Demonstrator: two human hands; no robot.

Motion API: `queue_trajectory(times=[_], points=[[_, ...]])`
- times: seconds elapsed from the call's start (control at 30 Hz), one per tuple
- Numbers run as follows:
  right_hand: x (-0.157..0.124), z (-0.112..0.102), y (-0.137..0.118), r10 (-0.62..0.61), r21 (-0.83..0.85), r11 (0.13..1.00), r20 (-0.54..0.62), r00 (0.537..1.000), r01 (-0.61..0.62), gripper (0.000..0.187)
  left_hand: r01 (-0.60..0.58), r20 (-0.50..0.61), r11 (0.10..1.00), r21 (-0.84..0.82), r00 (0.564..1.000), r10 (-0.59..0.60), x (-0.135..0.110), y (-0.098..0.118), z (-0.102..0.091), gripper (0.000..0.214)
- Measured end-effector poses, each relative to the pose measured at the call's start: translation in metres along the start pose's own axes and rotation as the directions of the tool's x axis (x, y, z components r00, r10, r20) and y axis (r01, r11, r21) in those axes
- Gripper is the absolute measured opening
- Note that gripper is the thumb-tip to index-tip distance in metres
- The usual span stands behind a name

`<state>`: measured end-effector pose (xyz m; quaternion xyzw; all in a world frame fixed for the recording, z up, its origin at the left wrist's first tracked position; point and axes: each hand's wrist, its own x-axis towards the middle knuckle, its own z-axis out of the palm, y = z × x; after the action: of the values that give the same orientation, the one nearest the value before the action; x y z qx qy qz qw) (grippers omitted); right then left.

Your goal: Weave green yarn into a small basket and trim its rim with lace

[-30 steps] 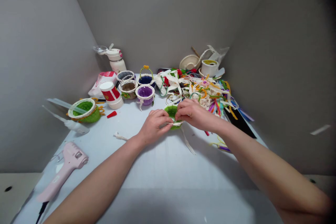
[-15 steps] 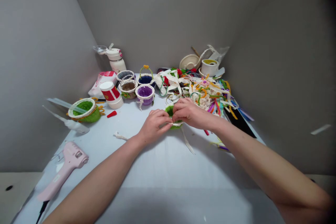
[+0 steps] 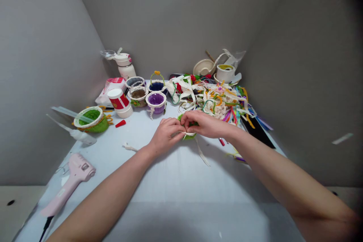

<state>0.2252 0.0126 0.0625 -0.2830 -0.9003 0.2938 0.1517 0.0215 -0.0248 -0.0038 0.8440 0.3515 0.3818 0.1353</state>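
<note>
Green and white, centre of frame: pinching white trim (image 3: 188, 133) of small basket (image 3: 190, 137) with left hand (image 3: 167, 135), bunching right hand (image 3: 202, 123) over it, right-hand hold indiscernible.

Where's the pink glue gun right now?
In the head view, the glue gun lies on the table at left, nearer the camera than the white nozzle bottle.

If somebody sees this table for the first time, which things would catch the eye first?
Probably the tangled heap of colourful yarn and white lace, at the back right of the table. Next, the left hand and right hand, close together at a small green basket near the middle. Then perhaps the pink hot glue gun, lying at the near left.
</note>
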Motion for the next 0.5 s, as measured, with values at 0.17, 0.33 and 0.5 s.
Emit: queue_trajectory(times=[0.17,0.33,0.5], points=[[-0.013,0.006,-0.011,-0.062,-0.272,0.962,-0.150,0.987,0.019,0.012,0.038,-0.018,0.999,-0.020,0.999,-0.038,0.000,0.000,-0.001,0.012],[-0.032,0.028,-0.012,-0.278,-0.596,0.793,-0.176,0.944,0.123,0.019,0.055,-0.018,0.998,-0.043,0.998,-0.056,0.001,0.000,-0.001,0.012],[-0.029,0.041,-0.004,-0.369,-0.657,0.724,-0.115,0.922,0.208,0.025,0.042,-0.037,0.998,-0.041,0.998,-0.044,0.001,0.002,-0.001,0.014]])
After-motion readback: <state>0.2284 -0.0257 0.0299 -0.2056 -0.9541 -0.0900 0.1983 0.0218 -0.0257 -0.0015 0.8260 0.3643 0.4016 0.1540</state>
